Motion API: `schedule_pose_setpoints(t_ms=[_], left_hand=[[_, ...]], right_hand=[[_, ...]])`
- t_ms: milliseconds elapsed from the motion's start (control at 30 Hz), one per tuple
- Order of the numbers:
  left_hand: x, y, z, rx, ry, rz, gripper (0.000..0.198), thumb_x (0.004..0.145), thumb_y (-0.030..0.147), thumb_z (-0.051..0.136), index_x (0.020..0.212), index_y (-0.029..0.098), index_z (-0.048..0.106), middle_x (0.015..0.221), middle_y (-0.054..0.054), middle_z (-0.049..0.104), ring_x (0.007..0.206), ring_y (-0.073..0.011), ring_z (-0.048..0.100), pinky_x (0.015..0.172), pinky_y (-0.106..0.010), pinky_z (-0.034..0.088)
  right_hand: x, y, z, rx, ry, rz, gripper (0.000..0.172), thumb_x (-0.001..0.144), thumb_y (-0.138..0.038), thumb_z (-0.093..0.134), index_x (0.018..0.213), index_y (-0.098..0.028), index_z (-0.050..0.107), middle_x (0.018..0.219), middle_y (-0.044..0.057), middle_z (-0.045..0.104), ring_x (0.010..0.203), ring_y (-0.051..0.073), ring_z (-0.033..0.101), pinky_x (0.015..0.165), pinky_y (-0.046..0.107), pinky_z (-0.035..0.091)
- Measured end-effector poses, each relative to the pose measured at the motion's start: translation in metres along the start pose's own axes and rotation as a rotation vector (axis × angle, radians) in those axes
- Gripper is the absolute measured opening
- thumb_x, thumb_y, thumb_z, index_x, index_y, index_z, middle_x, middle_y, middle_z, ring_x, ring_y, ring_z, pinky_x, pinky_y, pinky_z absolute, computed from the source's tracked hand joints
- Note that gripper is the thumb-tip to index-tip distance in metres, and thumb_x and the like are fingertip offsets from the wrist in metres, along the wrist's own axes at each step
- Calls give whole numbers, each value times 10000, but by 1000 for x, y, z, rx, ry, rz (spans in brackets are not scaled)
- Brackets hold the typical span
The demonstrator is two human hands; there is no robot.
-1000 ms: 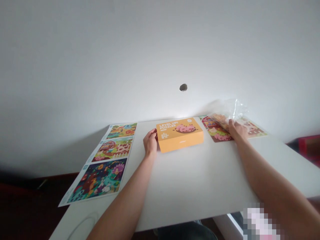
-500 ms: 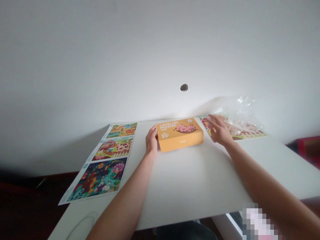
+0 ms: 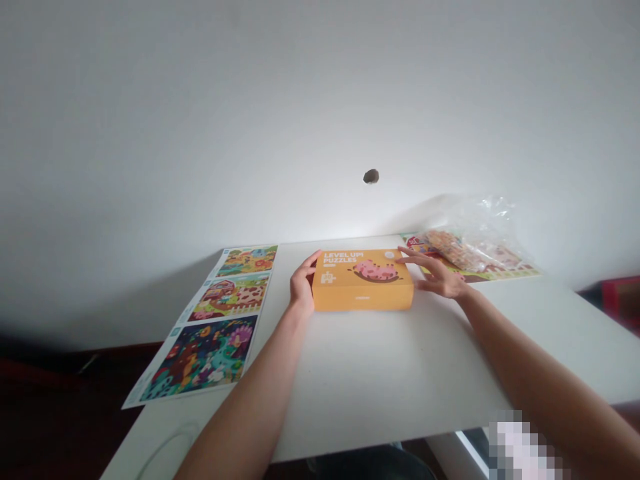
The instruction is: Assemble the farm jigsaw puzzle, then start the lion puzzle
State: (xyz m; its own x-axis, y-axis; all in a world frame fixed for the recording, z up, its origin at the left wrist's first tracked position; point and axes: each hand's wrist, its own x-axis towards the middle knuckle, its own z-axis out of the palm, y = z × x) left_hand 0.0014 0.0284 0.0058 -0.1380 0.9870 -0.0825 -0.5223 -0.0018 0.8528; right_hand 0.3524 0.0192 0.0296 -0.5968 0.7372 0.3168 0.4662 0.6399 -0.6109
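Note:
A yellow-orange puzzle box [image 3: 363, 299] with a pink spotted pig on its lid lies flat on the white table, its long front side facing me. My left hand [image 3: 303, 283] holds the box's left end, with the fingers along the edge and partly hidden. At the opposite end is my right hand [image 3: 435, 275], its fingers stretched and spread. Its fingertips reach the box's right back corner, and its thumb is by the right front side.
A clear plastic bag of puzzle pieces [image 3: 450, 248] lies on a farm picture sheet [image 3: 517, 268] at the back right. On the left, a sheet with three printed pictures [image 3: 200, 353] overhangs the table edge. Behind the table [image 3: 370, 380] stands a white wall with a hole [image 3: 371, 177].
The box has turned to sit squarer to me, its right end coming nearer. My right hand has moved from beside the bag down to the box's right end. My left hand stays on it.

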Motion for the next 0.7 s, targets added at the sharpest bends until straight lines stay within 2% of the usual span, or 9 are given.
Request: schedule_pose_setpoints(t_ms=[100,200,267,333,400,500,567,633,700], left_hand=[[-2,2,-3,18,-60,-28,777,480,140,475,1237,91,645,1057,-102,733,923,-274,685,729,-341,525],[-5,5,-2,63,-130,-62,900,428,123,455,1317,97,593,1060,-103,732,899,-269,684,686,-329,517],[-6,8,0,81,-162,-67,894,446,124,467,1332,105,585,1057,-101,732,864,-249,681,664,-309,506],[-8,10,3,77,-164,-59,828,489,135,500,1309,101,604,1046,-108,730,812,-224,675,640,-290,494],[-9,9,6,69,-151,-27,766,544,167,566,1306,106,607,1002,-104,732,742,-199,664,599,-273,482],[-10,5,11,63,-132,36,719,595,270,703,1297,148,609,901,-61,727,676,-173,649,569,-254,481],[-12,2,13,102,-91,43,568,603,335,771,1138,161,688,786,-28,706,640,-161,631,559,-245,475],[-13,-1,15,186,-42,38,344,629,393,793,867,156,717,630,4,639,574,-144,587,524,-238,446],[-13,-3,15,265,-12,49,302,665,439,780,704,158,675,537,26,558,522,-129,536,496,-238,412]], right_hand=[[1,1,3,-28,-47,3,820,766,-458,729,1486,-249,397,1600,142,229,1469,336,215,1165,528,231],[1,3,7,-59,-56,25,918,737,-439,741,1525,-251,311,1623,138,139,1485,336,147,1167,524,218],[3,4,11,-23,3,24,845,748,-457,712,1495,-259,370,1618,126,171,1481,332,172,1163,513,232],[6,2,15,68,115,27,703,771,-492,655,1412,-258,485,1567,122,313,1449,328,267,1139,494,290],[10,-1,20,178,273,86,581,772,-499,612,1293,-244,582,1437,123,492,1347,325,429,1064,463,390],[17,-7,31,269,521,271,426,730,-467,629,1062,-202,664,1119,93,674,1047,291,619,859,377,501],[20,-8,37,255,649,410,330,744,-491,619,836,-177,663,852,58,691,819,241,633,702,310,492],[22,-8,41,208,700,516,403,778,-557,588,647,-176,590,631,22,611,634,184,564,577,266,422],[24,-7,42,157,678,593,498,780,-627,576,565,-180,537,523,-3,524,537,145,485,507,248,345]])
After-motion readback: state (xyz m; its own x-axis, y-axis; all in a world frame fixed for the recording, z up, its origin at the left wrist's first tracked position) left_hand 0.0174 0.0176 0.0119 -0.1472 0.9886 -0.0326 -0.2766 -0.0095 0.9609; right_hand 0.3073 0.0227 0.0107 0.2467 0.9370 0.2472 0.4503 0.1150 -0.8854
